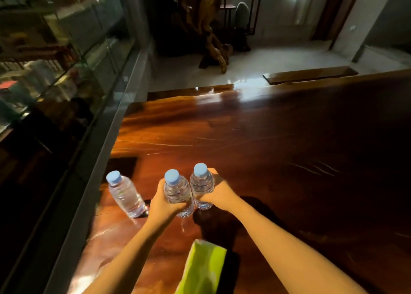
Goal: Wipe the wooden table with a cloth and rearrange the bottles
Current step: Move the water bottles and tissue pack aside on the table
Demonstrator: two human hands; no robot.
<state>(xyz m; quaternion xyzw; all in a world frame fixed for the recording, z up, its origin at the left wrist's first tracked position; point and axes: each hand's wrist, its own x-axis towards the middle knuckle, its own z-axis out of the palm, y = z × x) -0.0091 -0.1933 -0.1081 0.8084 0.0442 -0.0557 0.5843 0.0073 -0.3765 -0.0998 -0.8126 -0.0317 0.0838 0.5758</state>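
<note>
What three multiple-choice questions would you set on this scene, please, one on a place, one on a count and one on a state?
1. Where does the free bottle stand on the wooden table?
A) between the two held ones
B) at the far edge
C) left of the two held ones

2. How many blue-capped bottles show?
A) two
B) three
C) four

3. What is the right hand doing?
A) gripping a bottle
B) lying flat on the table
C) hanging open, holding nothing

Answers:
1 C: it stands alone, left of the left hand.
2 B: one is free, the middle bottle is in the left hand and the right bottle is in the right hand.
3 A: its fingers curl round the right bottle.
</note>
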